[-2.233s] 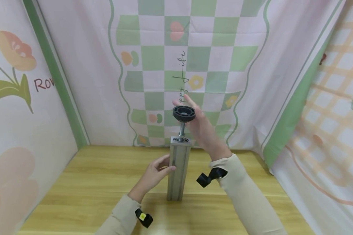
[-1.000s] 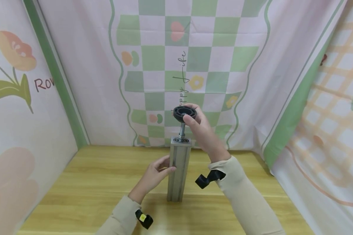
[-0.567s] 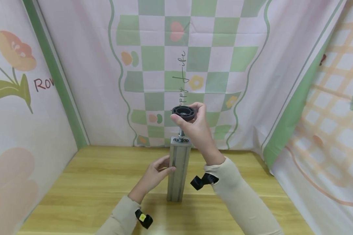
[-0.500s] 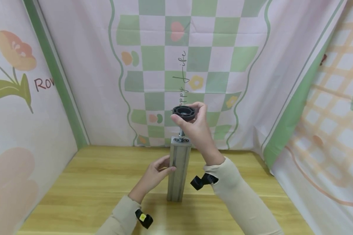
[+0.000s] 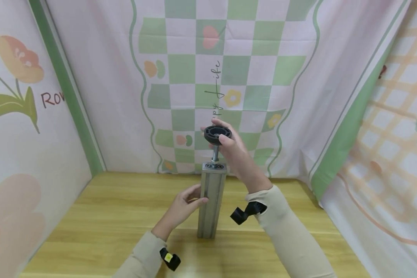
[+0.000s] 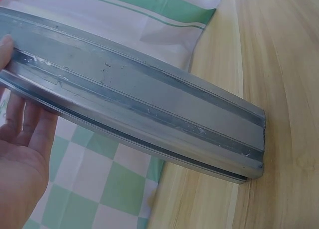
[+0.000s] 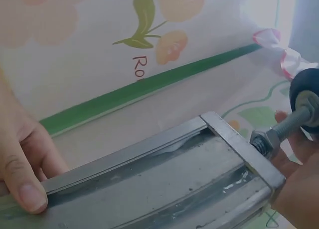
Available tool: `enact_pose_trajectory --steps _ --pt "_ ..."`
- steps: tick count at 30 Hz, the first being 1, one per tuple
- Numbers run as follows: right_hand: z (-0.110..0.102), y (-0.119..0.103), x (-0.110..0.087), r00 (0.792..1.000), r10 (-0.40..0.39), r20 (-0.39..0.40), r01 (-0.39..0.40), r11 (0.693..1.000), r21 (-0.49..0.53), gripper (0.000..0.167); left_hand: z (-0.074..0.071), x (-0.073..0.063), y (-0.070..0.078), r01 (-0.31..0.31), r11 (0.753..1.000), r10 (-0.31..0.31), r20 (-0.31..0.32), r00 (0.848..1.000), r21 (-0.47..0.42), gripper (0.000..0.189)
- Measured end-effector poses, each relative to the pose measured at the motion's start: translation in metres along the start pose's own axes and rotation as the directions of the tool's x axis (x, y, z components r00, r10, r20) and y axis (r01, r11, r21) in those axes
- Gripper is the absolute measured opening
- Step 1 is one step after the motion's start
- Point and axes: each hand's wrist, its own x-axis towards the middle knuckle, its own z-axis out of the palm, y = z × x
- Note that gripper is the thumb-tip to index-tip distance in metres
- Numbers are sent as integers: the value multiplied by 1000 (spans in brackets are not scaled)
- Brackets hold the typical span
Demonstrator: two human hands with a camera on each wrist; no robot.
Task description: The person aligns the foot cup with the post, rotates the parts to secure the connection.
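Note:
A silver aluminium profile (image 5: 212,204) stands upright on the wooden table, its lower end showing in the left wrist view. My left hand (image 5: 180,206) grips it midway, thumb on the near face and fingers behind. A black levelling foot (image 5: 212,136) tops a threaded rod (image 5: 215,153) that rises from the end plate (image 5: 213,167), with a nut (image 7: 269,139) at the base. My right hand (image 5: 241,156) holds the foot's right side, thumb over the rim and fingers reaching round the far side. The foot partly hides those fingers.
The wooden table (image 5: 125,224) extends around the profile. A checked cloth (image 5: 180,69) hangs behind it, with printed cloths (image 5: 385,185) at both sides. Black camera mounts (image 5: 248,212) sit on both wrists.
My right hand has turned about the foot: its thumb moved from the near left rim to the right side, and its fingers swung left behind. The left hand and profile stay put.

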Motion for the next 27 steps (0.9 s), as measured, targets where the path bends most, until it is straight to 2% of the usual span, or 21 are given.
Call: enact_pose_trajectory --steps 4,9,15,22,27 --pt "-4 1 0 1000 3 27 -4 998 59 68 0 0 0 -1 1000 1 4 1000 2 50" --pt "-7 1 -2 999 28 35 -30 998 59 71 0 1 -2 0 1000 0 2 1000 4 50" --pt "-7 -1 -3 999 54 7 -54 998 10 82 1 1 -1 0 1000 0 -2 1000 4 49" --pt "-6 -3 -4 997 74 -26 -75 996 -44 79 1 1 -1 -4 1000 4 -8 1000 -2 47" --pt "-3 -6 -5 991 96 -92 -106 989 -107 74 1 1 -1 -7 1000 7 -6 1000 -4 47"
